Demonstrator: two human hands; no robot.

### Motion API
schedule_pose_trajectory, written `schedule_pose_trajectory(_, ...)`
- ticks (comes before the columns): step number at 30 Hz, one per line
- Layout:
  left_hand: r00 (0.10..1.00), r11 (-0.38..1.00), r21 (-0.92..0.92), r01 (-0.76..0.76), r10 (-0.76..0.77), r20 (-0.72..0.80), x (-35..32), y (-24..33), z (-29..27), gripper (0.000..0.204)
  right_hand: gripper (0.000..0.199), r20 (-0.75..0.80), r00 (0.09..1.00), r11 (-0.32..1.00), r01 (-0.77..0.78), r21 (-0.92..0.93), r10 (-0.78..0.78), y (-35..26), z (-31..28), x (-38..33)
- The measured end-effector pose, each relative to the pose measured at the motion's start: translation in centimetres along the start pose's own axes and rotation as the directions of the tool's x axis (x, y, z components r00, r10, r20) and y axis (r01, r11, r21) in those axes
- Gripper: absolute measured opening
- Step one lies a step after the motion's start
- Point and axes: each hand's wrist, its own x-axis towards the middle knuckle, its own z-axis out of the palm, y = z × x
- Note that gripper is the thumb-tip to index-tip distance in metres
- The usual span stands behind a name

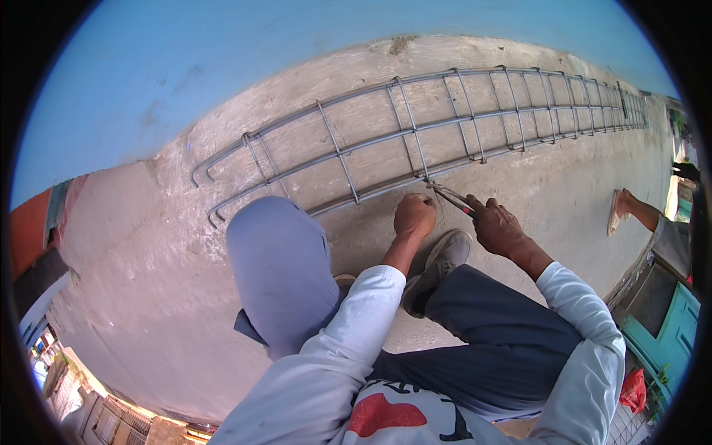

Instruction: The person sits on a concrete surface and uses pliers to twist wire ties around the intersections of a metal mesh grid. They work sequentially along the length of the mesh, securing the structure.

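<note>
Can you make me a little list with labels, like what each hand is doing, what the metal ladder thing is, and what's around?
Left hand: fist closed, resting by the near bar of the cage
Right hand: grips pliers, tips at a bar joint
Metal thing: long cage of grey steel bars lying on its side
Ground: bare concrete floor
Behind: blue wall
Person's shoe: grey, near the hands
Someone else: a foot in a sandal at the right
</note>
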Motion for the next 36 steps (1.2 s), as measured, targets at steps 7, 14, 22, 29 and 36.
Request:
schedule_pose_trajectory(7,0.950,0.974,0.022,-0.226,0.226,-0.215,3.5,5.9,-1.0,0.036,0.026,-0.093,0.996,0.985,0.008,0.172,0.008,0.6,2.0,-0.6)
schedule_pose_trajectory(14,0.985,0.934,-0.316,-0.169,0.147,-0.092,6.0,5.9,-1.4,0.033,0.028,-0.165,0.967,0.951,-0.146,0.274,0.196,0.5,8.7,-0.6)
schedule_pose_trajectory(22,0.921,0.924,-0.209,-0.322,0.254,-0.295,5.3,5.1,-2.0,0.033,0.020,0.174,0.940,0.488,-0.304,0.818,0.294,-2.5,13.6,1.3)
schedule_pose_trajectory(29,0.933,0.864,-0.415,0.286,-0.350,-0.086,-1.4,1.9,-0.1,0.048,0.035,0.435,0.873,-0.157,-0.472,0.868,-0.218,0.5,9.2,0.2)
schedule_pose_trajectory(36,0.870,0.193,-0.853,0.485,-0.008,0.492,-0.8,4.0,3.6,0.046,0.037,0.326,0.774,-0.492,-0.607,0.624,-0.543,2.1,7.2,-0.9)
